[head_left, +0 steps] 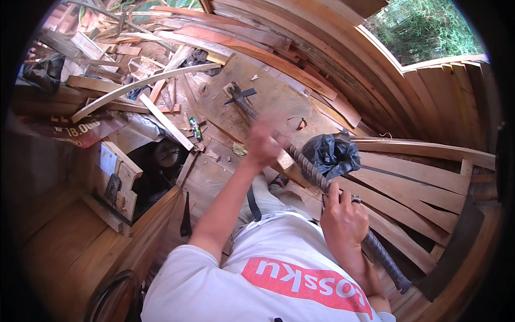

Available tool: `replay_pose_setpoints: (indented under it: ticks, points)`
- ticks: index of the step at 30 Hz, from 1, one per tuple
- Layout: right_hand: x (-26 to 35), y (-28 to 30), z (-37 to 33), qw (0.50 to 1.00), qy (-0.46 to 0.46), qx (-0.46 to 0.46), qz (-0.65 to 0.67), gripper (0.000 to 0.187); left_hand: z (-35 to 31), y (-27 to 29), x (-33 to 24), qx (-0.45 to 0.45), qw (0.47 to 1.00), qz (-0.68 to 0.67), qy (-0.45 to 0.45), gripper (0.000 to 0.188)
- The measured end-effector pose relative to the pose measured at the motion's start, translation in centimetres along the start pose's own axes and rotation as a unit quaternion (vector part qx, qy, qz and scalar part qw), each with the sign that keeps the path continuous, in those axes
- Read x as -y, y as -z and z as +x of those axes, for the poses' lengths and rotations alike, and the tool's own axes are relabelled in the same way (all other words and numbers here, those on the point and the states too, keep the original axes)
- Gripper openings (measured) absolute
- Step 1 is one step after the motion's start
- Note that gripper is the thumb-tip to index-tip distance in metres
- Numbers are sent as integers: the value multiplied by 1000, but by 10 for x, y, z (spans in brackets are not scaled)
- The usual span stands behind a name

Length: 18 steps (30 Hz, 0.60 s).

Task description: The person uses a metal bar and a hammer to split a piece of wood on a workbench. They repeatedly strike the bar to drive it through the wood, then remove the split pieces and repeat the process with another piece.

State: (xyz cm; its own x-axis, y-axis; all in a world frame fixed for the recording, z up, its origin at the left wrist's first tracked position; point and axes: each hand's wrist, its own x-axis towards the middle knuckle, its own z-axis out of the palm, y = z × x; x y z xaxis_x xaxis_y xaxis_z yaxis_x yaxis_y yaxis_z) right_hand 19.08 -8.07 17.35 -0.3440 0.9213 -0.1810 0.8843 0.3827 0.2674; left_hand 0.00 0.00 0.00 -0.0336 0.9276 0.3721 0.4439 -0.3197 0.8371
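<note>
Staff (309, 168) held two-handed, one grip blurred

The dark, spiral-ridged staff slants across in front of the person, its far end over a board (279, 102) and its near end out past the right forearm (358, 265). The right hand (346, 217) is curled around it, with no visible gap in the grip. The left hand (264, 144) is at the staff farther up; blur hides the fingers, so how tightly that grip is closed cannot be told.

Should the right grip slacken, the staff would probably roll or slide. The raised spiral could chafe the left palm if it slid along quickly. A black bag (331, 154) sits just beside the staff, and a sideways swing might snag it. A dark crosspiece (247, 93) lies at the far end; whether it is fixed cannot be told, but if loose, a jolt could drop it. A sharp twist might knock the near end against nearby planks (413, 196).
</note>
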Motion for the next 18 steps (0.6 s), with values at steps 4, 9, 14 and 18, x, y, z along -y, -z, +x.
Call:
replay_pose_setpoints:
  ticks: [4,9,14,18]
  points:
    - [4,3,-3,1000,-3,-6,2,31,26,-21,-33,339,940,11,-34,30]
    - [13,-5,-10,1000,-21,-2,17,34,9,-22,-24,344,937,-1,-60,39]
    - [10,-16,-16,999,-24,5,31,35,4,-30,-21,325,943,9,-72,31]
    - [9,-26,-21,999,-36,-1,40,35,-2,-40,-15,316,945,9,-85,29]
